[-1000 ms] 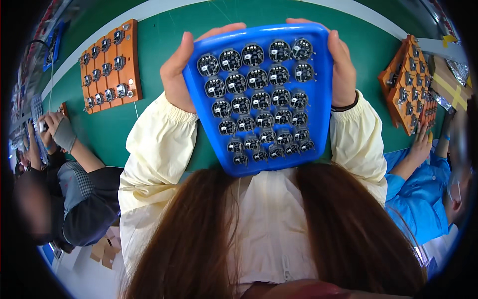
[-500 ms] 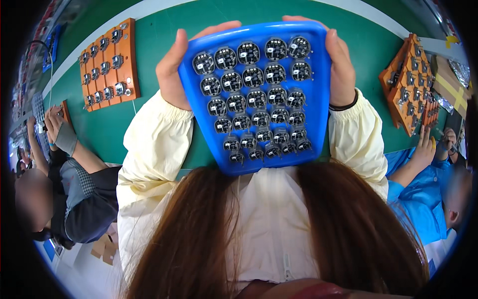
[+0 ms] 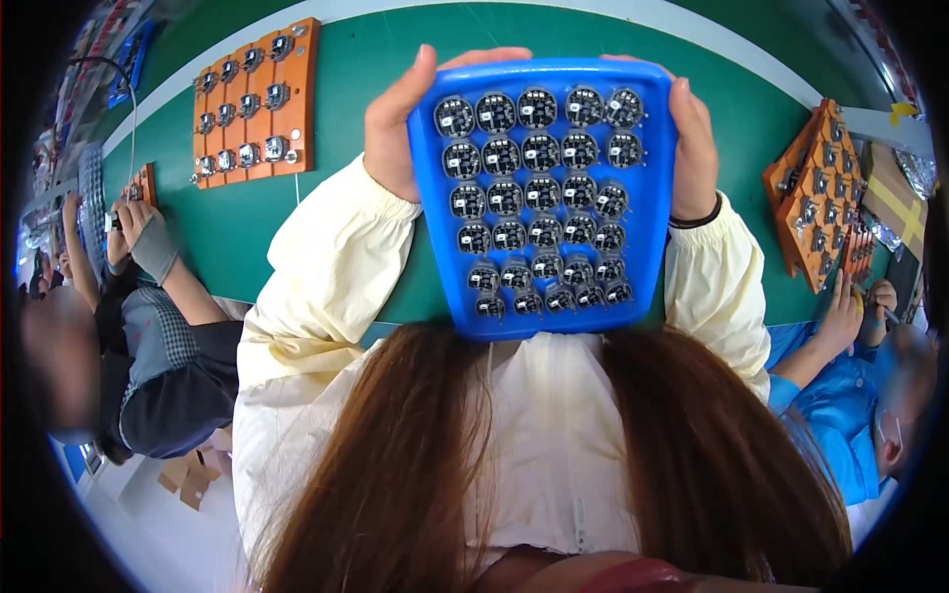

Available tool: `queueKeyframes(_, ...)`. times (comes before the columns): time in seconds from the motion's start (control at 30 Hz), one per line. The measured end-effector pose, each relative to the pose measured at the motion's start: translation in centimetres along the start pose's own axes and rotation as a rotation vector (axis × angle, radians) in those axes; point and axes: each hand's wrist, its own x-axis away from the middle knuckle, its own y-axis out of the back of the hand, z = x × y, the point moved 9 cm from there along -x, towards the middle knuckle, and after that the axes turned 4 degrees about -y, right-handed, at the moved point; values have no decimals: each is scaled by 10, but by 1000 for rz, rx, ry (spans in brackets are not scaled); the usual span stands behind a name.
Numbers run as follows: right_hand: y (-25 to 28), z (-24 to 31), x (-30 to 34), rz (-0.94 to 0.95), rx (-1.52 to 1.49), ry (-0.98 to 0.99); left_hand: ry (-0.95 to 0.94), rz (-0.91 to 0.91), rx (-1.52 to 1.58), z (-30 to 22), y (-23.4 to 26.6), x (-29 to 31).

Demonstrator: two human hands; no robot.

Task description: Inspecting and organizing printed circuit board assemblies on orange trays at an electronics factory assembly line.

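Between my two hands I hold up a blue plastic tray (image 3: 660, 247), tilted toward me over the green table. Rows of small round electronic modules (image 3: 541, 155) with black circuit boards and clear rims lie in it. My left hand (image 3: 397, 128) is wrapped round the tray's left side near the far corner, its thumb up along the edge. On the opposite side, my right hand (image 3: 695, 148) grips the right edge, thumb against the rim and a dark band at the wrist. The fingers beneath the tray are partly hidden.
An orange fixture board (image 3: 259, 109) carrying similar modules lies on the green table (image 3: 356, 59) at left. More orange boards (image 3: 816, 198) are stacked at right, beside a cardboard box (image 3: 895, 188). A co-worker's gloved hand (image 3: 153, 247) works at far left; another person's hands (image 3: 850, 311) at right.
The tray, with both my hands on it, has shifted a little to the right in view. The boards at both sides also sit further right in the picture.
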Motion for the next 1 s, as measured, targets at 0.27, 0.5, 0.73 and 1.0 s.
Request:
queueKeyframes(0.27,6,-4,0,-10,6,-18,-11,-26,-72,-2,1,-3)
queueKeyframes(0.5,7,-2,-1,-36,40,-17,-37,-38,-102,-7,2,-4)
queueKeyframes(0.73,8,-5,0,-40,53,-9,-40,-12,-100,-5,1,-4)
queueKeyframes(1.0,6,-8,0,-41,60,-33,-13,-82,-92,-2,6,0)
